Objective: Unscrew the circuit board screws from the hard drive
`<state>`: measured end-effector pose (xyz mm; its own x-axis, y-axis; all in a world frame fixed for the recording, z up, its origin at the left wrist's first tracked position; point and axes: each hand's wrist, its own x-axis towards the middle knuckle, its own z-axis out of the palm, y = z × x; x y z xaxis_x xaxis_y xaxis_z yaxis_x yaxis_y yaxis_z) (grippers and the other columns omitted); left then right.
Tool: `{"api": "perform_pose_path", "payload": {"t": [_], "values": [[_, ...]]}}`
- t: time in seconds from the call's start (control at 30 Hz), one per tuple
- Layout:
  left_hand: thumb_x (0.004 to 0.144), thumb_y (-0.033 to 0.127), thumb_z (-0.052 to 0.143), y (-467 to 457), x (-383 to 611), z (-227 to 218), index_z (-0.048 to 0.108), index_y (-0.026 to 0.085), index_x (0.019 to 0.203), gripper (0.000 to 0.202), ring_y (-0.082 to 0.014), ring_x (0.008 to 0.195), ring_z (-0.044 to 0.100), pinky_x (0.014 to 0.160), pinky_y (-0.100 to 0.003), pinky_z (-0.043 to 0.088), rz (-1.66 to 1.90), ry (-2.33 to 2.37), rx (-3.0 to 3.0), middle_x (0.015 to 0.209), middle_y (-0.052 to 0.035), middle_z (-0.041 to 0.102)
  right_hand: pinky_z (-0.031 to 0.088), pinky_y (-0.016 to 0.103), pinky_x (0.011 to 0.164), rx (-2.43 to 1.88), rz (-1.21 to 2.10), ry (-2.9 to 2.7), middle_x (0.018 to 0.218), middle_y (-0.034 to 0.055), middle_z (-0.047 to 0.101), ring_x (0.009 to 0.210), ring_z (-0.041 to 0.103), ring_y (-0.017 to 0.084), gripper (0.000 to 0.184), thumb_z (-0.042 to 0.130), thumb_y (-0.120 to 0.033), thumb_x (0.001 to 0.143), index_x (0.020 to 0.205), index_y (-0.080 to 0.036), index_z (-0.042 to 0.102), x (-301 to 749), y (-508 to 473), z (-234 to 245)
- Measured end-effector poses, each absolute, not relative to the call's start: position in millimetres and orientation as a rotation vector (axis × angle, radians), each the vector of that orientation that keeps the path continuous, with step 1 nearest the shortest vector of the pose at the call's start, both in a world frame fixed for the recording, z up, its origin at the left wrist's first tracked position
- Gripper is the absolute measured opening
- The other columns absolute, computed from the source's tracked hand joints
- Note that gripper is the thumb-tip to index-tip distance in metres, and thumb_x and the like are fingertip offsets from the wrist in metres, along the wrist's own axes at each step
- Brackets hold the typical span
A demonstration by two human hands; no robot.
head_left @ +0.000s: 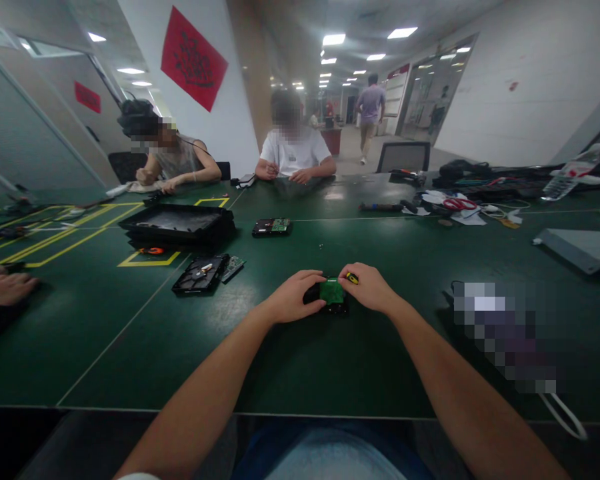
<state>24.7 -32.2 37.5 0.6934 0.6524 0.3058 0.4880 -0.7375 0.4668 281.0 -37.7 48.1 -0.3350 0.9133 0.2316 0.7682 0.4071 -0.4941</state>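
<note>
**Where your two hands meet on the hard drive**

While the hard drive (329,305) lies flat on the green table (300,360), straight ahead of you, your left hand (291,298) holds its left end, fingers (314,277) curled over the dark casing. Your right hand (369,288) sits at the right end, fingers pinched together on a yellow-handled screwdriver (351,277); its tip is too small to make out. The green circuit board (331,291) faces up between both hands. The drive's long axis appears to run left to right, and your right hand is nearer the board's upper right corner. An opened drive (200,273), a black tray (177,223) and seated people lie well apart.
</note>
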Motion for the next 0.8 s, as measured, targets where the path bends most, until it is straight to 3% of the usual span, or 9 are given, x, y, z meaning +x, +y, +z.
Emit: {"api": "perform_pose_path", "payload": {"t": [0.43,0.67,0.8], "values": [[0.081,0.047,0.079,-28.4,31.0,40.4,0.059,0.023,0.139,0.066,-0.0323,0.14,0.052,0.118,-0.049,0.042,0.53,0.989,2.495,0.152,-0.0132,0.055,0.042,0.031,0.083,-1.48,0.385,-2.174,0.098,0.0059,0.065,0.091,0.061,0.019,0.016,0.06,-0.03,0.097,0.096,-0.021,0.072,277.5,-37.4,44.9],[0.086,0.045,0.075,-33.9,31.5,42.8,0.058,0.021,0.14,0.061,-0.0316,0.141,0.051,0.119,-0.047,0.041,0.525,0.977,2.502,0.153,-0.0138,0.053,0.042,0.031,0.082,-1.516,0.367,-2.175,0.095,0.0066,0.067,0.09,0.062,0.019,0.016,0.058,-0.029,0.097,0.093,-0.02,0.071,279.9,-35.6,46.2],[0.088,0.054,0.071,-35.8,29.6,42.0,0.05,0.02,0.147,0.071,-0.0318,0.141,0.05,0.119,-0.048,0.041,0.509,1.003,2.489,0.153,-0.0149,0.051,0.042,0.031,0.083,-1.535,0.336,-2.152,0.096,0.0066,0.068,0.092,0.062,0.02,0.017,0.058,-0.03,0.097,0.092,-0.021,0.071,283.3,-33.4,45.5]]}}
